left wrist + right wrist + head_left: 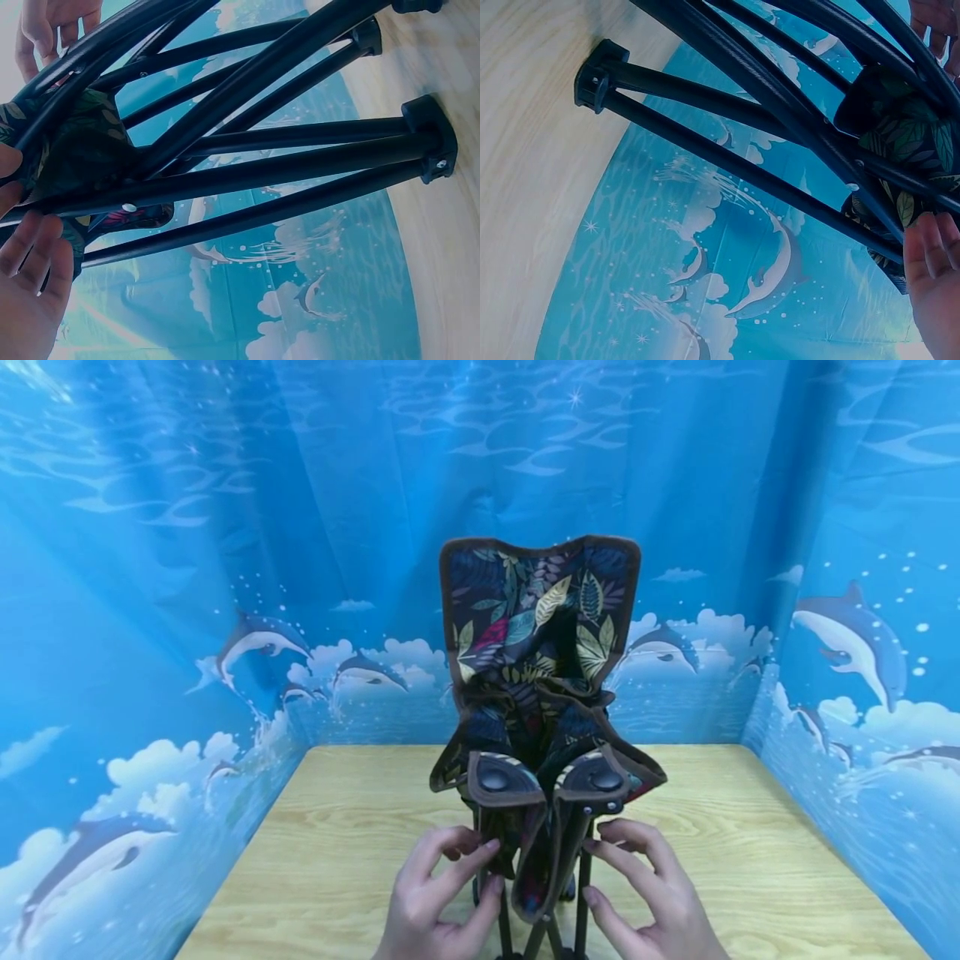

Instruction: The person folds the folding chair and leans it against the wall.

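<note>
A folding camp chair (pixel 540 602) with black metal legs and dark leaf-print fabric stands partly folded on the table. Its fabric back rises behind the bunched seat, and two armrest ends with round black discs face me. My left hand (pixel 442 893) is at the chair's left front, fingers spread, fingertips right at the tube and fabric edge. On the other side my right hand (pixel 652 893) also has its fingers apart, with the fingertips right at the right front tube. Crossed black legs (pixel 300 165) show in the left wrist view, ending in a plastic foot (pixel 431 139).
The chair stands on a pale wood-grain table (pixel 330 843). Behind it and along both sides hangs a blue curtain (pixel 360 527) printed with dolphins, clouds and water. Another plastic foot (pixel 600 79) rests on the table in the right wrist view.
</note>
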{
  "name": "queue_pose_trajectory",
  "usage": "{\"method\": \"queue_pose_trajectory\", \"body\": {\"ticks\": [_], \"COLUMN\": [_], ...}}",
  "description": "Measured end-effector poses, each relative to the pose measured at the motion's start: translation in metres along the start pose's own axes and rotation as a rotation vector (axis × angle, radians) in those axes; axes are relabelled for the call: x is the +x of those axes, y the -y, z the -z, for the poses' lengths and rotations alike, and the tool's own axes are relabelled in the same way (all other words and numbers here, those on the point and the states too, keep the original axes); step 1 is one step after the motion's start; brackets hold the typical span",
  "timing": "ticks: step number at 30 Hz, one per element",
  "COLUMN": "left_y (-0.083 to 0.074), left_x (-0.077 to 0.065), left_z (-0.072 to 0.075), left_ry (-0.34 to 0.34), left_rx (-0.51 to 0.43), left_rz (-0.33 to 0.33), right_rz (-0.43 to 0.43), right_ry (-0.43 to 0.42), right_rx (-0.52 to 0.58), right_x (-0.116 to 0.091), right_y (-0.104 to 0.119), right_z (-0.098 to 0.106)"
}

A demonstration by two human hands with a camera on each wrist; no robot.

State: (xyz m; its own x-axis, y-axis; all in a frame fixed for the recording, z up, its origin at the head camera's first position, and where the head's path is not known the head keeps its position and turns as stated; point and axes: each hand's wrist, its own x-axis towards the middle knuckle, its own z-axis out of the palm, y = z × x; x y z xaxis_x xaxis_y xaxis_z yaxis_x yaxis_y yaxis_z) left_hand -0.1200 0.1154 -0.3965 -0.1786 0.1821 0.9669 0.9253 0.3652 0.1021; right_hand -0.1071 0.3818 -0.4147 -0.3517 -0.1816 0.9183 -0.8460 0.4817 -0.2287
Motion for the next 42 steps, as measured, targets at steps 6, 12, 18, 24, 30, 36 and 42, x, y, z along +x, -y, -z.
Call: {"method": "queue_pose_trajectory", "body": {"ticks": [6, 12, 18, 24, 30, 36, 42], "left_y": [0.002, 0.003, 0.000, 0.001, 0.001, 0.002, 0.005], "left_x": [-0.005, -0.011, -0.019, -0.024, -0.027, -0.028, -0.029], "left_z": [-0.001, -0.001, 0.001, 0.000, 0.001, 0.000, -0.002], "left_ry": [0.009, 0.031, 0.098, 0.124, 0.127, 0.130, 0.127], "left_rx": [0.001, 0.001, 0.024, 0.032, 0.034, 0.041, 0.031], "left_rz": [-0.005, -0.002, 0.097, 0.106, 0.096, 0.080, 0.020], "right_rz": [0.010, -0.009, -0.007, -0.020, -0.018, 0.004, 0.019], "right_ry": [0.015, 0.039, 0.041, 0.063, 0.090, 0.102, 0.137], "right_rx": [-0.010, -0.025, -0.009, -0.010, -0.010, -0.005, -0.013], "right_x": [-0.004, -0.008, -0.011, -0.013, -0.014, -0.016, -0.017], "right_y": [-0.003, -0.004, -0.006, -0.006, -0.007, -0.009, -0.011], "right_z": [0.000, 0.000, -0.001, -0.001, -0.001, -0.002, -0.002]}}
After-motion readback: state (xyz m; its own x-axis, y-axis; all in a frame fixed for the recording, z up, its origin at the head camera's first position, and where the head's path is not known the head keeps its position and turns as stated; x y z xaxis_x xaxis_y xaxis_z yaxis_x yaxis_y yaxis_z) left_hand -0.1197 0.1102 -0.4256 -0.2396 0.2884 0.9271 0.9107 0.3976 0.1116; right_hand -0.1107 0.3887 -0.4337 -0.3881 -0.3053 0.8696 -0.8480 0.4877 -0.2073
